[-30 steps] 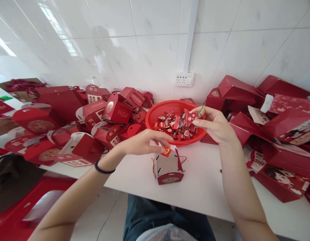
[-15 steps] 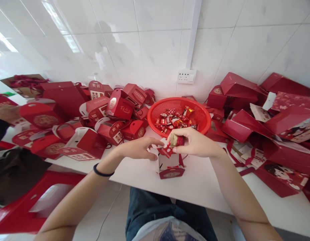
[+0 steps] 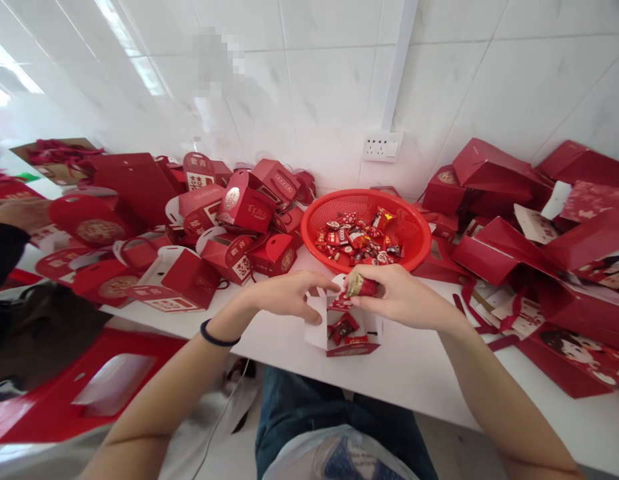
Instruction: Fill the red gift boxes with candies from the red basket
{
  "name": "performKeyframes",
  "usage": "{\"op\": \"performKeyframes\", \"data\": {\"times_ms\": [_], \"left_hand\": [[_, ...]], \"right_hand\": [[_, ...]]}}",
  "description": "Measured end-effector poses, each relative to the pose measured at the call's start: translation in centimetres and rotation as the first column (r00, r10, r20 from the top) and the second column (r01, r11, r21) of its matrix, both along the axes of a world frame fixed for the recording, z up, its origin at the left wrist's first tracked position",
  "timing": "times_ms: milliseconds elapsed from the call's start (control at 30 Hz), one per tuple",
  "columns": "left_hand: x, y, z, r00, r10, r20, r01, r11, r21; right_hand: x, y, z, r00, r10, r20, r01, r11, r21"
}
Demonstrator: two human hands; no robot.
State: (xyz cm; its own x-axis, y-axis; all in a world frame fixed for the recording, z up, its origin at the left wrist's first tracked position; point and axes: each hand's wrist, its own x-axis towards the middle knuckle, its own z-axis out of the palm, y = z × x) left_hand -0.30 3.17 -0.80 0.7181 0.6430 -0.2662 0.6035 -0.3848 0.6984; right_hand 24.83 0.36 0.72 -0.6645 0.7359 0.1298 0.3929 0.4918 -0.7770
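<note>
Seen from a head-worn camera, two bare hands meet over a small open red gift box (image 3: 353, 349) on a white worktop (image 3: 284, 343). The right hand (image 3: 400, 297) has its grip closed on a gold-and-red wrapped sweet (image 3: 363, 285), pinched between thumb and fingers and above the back part of the box. Just below those fingertips, on the left, is a spotted red wrapper (image 3: 340, 302); whether it is also pinched cannot be told. The left hand (image 3: 287, 295) faces it, grip apart, thumb and fingers spread beside the box's pale left flap; contact with the flap is unclear. Inside the box, below and nearer the wearer than both grips, lie dark-and-red wrapped sweets (image 3: 343, 327).

Directly behind the hands, a red plastic basket (image 3: 419, 235) holds many more sweets. Red boxes are heaped on the left (image 3: 244, 207) and right (image 3: 494, 167). At the far left edge, another person's hand (image 3: 17, 215) is near the heap.
</note>
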Motion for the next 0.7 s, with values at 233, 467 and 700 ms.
{"op": "performKeyframes", "data": {"times_ms": [233, 467, 700], "left_hand": [[0.5, 0.1, -0.4, 0.997, -0.023, 0.073, 0.022, 1.000, 0.012], [0.8, -0.2, 0.0, 0.996, -0.024, 0.091, 0.024, 1.000, 0.004], [0.2, -1.3, -0.2, 0.998, 0.045, 0.053, -0.045, 0.999, 0.001]], "right_hand": [[-0.2, -0.8, 0.0, 0.985, -0.022, 0.174, 0.005, 0.995, 0.098], [0.8, -1.2, -0.7, 0.966, -0.007, 0.259, -0.042, 0.982, 0.184], [4.7, -4.0, -3.4, 0.990, -0.132, 0.055, 0.109, 0.948, 0.298]]}}
